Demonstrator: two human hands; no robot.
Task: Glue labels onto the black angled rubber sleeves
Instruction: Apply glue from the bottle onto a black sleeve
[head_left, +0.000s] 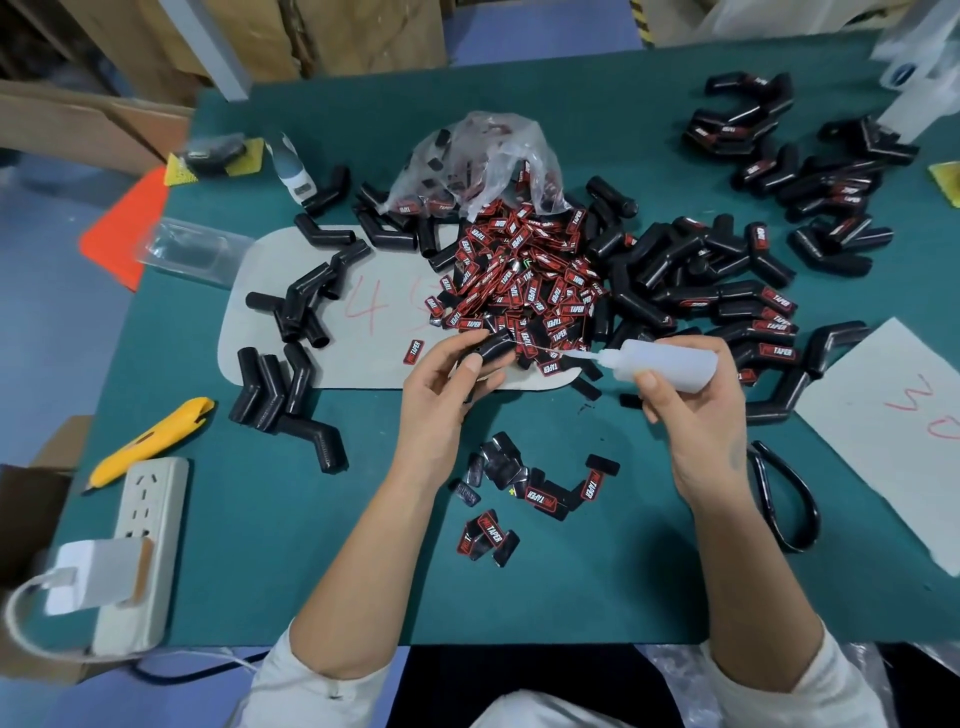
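On the green counter (571, 597), nearest the person, a few loose labels (519, 499) lie just below the two hands. The left hand (441, 395) curls its fingers around one black sleeve (493, 345) and holds it above the counter. The right hand (701, 405) grips a white glue bottle (660, 364), and the thin nozzle points left, to the sleeve. Just behind the hands is a big pile of red-and-black labels (519, 280). A clear bag (478, 161) lies behind this pile. Bare sleeves (291, 364) lie left of the pile, labelled sleeves (753, 312) right of it.
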